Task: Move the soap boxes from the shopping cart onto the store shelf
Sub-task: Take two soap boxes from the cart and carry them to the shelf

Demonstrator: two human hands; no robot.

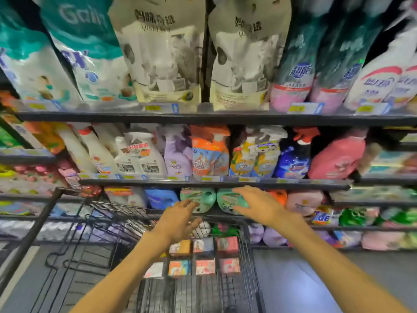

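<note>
seven small colourful soap boxes (204, 256), blurred

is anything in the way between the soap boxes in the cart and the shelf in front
Partly. Two green detergent jugs already fill the shelf front right above the soap boxes. The right hand rests on one jug; the left hand hovers open above the boxes, nothing beneath it blocking them.

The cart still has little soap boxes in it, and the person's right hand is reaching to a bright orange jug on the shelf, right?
Nearly. The soap boxes are in the shopping cart, but the right hand rests on a mint-green jug, not an orange one. An orange jug sits just beyond that hand. The head view shows this.
</note>
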